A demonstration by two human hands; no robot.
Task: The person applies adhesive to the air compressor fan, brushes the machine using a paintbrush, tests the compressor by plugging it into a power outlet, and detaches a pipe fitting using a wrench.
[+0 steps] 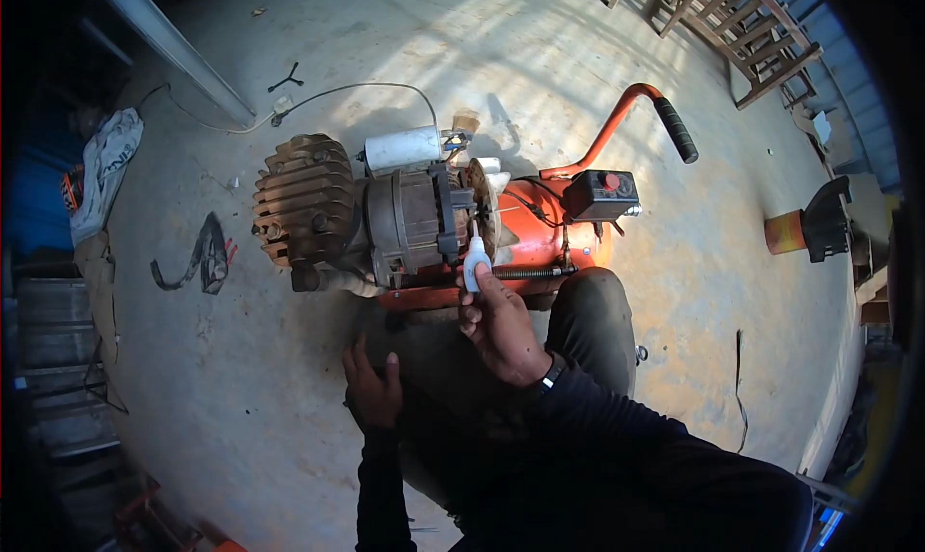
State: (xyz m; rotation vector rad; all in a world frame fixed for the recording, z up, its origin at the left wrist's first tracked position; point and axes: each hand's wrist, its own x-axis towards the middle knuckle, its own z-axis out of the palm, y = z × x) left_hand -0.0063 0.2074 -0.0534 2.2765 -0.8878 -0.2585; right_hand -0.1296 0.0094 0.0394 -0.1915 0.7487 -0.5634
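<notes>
My right hand [503, 323] grips a small white squeeze bottle [476, 261], its thin nozzle pointing up at the gap between the motor [403, 220] and the fan [485, 197] of an air compressor. Whether the tip touches metal I cannot tell. My left hand [373, 386] holds nothing, fingers apart, low in front of the compressor. A rusty finned pump head [306, 200] forms the machine's left end. Behind the motor lies a white cylindrical capacitor [402, 147] with a cable. Under the fan runs the orange tank [540, 226], bearing a black pressure switch box [599, 197] with a red knob.
An orange handle [617, 128] with a black grip rises at the right. On the concrete floor are a black strap [204, 258], a black three-armed tool [286, 77] and a black curved part [827, 223]. Wooden chairs [742, 32] stand at the back right.
</notes>
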